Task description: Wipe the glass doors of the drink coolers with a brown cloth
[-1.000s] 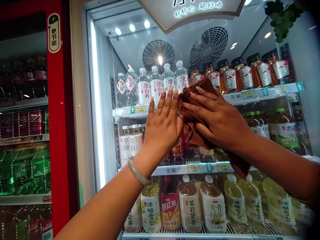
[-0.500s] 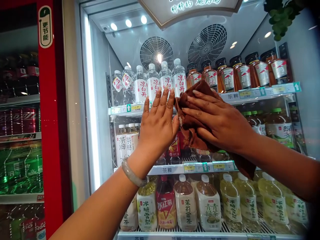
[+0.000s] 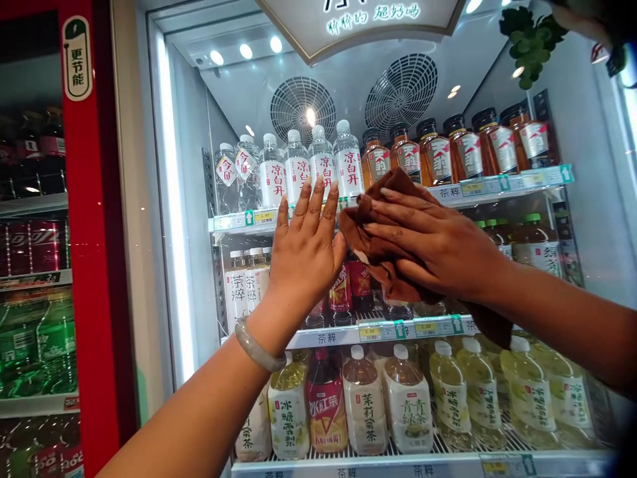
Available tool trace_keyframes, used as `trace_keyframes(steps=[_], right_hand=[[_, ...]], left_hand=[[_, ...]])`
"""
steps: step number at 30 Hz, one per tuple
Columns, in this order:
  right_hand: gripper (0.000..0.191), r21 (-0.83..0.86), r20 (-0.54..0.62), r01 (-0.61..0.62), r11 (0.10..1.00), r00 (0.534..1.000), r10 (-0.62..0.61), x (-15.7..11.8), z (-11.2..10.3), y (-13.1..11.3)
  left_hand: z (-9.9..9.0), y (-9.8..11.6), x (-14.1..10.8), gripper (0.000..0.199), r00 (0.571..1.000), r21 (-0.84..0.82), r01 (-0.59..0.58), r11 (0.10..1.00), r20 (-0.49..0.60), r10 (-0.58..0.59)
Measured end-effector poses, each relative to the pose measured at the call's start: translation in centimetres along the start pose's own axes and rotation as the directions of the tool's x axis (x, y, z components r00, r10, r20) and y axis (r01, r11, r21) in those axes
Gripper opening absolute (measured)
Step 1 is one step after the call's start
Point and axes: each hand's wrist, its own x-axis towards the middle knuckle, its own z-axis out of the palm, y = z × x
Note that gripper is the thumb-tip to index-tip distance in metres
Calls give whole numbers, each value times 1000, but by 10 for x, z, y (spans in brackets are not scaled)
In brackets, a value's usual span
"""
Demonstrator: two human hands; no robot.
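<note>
My left hand (image 3: 306,249) lies flat with its fingers spread against the glass front of a lit drinks cooler (image 3: 189,199), a grey bangle on the wrist. Just right of it, my right hand (image 3: 428,239) presses a crumpled brown cloth (image 3: 361,232) to the same glass. The cloth sticks out beyond the fingertips and hangs below the palm. Behind the glass, white-labelled water bottles (image 3: 347,159) and amber bottles (image 3: 436,156) stand on the upper shelf.
Bottles of tea and pear drink (image 3: 288,415) fill the lowest visible shelf. At the left, a red-framed cooler (image 3: 102,232) holds green bottles and red cans. Green artificial leaves (image 3: 530,43) hang at the top right, beside a dark blurred shape.
The view has shifted slightly, so the cooler appears a little further left. The cloth's left edge has spread towards my left hand and is folded differently. Both hands keep nearly the same pose.
</note>
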Motion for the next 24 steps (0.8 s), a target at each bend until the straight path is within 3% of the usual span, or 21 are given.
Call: trace_keyframes(steps=[3,6,11,16,20,24], right_hand=[[56,-18,26,7,1000,1000,-7,-15,-12,16],[57,-32,-34,-82,996,996,81,-5,-15,31],[61,-28,-49,-146,989,988,144,12,-7,22],[51,4,44,-73,997,996,73,-21,-23,25],[51,-12,1,-124,992,992,124,-26,-32,48],[59,-25,-71,-194,981,979,192,-11,-23,45]], left_hand=[[1,0,0,65,1000,-14,-2,1000,8,2],[1,-1,0,66,1000,-33,-6,999,0,6],[0,-2,0,66,1000,-29,-22,999,-8,21],[-3,0,2,65,995,-24,-103,994,1,103],[0,12,15,64,990,-15,-137,990,40,138],[11,35,35,64,989,-45,-127,991,68,130]])
